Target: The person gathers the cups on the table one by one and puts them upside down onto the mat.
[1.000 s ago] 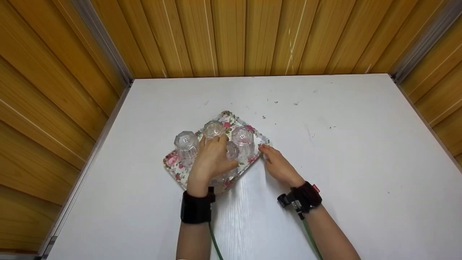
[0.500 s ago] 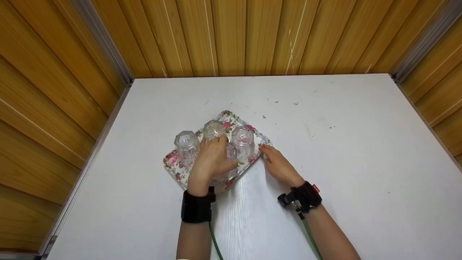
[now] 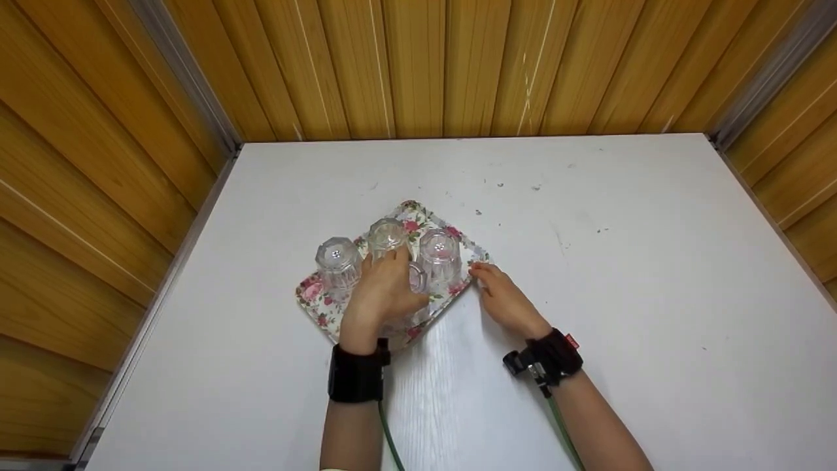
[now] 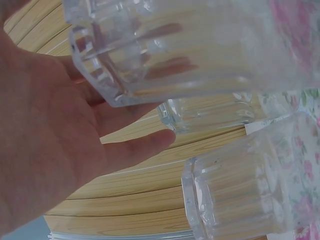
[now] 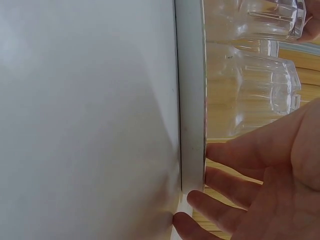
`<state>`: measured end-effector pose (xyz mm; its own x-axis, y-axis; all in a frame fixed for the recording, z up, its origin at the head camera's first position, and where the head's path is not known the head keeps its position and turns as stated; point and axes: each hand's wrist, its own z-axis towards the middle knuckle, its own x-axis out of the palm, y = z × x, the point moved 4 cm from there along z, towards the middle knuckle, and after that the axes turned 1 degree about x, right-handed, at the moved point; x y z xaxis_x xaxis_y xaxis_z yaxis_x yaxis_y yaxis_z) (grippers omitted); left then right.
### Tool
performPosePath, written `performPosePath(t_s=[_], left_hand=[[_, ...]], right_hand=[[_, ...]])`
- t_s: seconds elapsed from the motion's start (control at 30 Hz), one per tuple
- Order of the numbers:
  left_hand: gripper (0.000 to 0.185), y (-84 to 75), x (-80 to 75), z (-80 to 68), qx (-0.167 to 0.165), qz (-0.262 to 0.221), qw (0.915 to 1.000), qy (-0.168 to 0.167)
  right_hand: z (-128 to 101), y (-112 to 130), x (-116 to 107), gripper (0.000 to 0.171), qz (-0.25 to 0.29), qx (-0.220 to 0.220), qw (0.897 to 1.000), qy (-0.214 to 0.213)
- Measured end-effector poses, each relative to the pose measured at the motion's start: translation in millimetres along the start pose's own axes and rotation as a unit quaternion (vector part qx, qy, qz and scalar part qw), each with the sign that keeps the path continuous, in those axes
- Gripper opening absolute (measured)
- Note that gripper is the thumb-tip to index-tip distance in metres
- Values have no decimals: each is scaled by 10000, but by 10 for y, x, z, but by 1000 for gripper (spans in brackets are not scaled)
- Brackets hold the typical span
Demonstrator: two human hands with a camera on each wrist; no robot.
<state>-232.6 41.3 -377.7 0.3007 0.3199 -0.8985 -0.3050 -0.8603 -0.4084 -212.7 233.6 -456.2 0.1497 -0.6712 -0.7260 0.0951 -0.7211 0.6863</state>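
1. Clear faceted glasses stand upside down on a floral tray (image 3: pixel 314 297), left of the white counter's (image 3: pixel 588 275) middle.
2. Left hand (image 3: pixel 382 291) curls round the near glass (image 3: pixel 416 278); right hand (image 3: pixel 503 297), fingers straight, touches the tray's right rim.
3. Risk: a lifted glass could clip its close neighbours (image 3: pixel 439 255) and topple them; smooth glass may slip.
4. The grasped glass is mostly hidden; wrist views are too close to confirm contact.
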Motion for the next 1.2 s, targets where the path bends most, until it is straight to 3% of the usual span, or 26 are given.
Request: performPosePath(t_s=[0.57,1.0,1.2], left_hand=[[74,30,18,8,-12,95,9999,-48],[72,57,5,-32,-43,-258,9994,237],[74,77,-8,-36,0,-301,9995,131]], right_hand=[[4,3,0,38,-4,-99,9999,-127],[2,-26,-11,37,94,60,9999,-100],[1,-16,-9,35,30,0,9999,-117]])
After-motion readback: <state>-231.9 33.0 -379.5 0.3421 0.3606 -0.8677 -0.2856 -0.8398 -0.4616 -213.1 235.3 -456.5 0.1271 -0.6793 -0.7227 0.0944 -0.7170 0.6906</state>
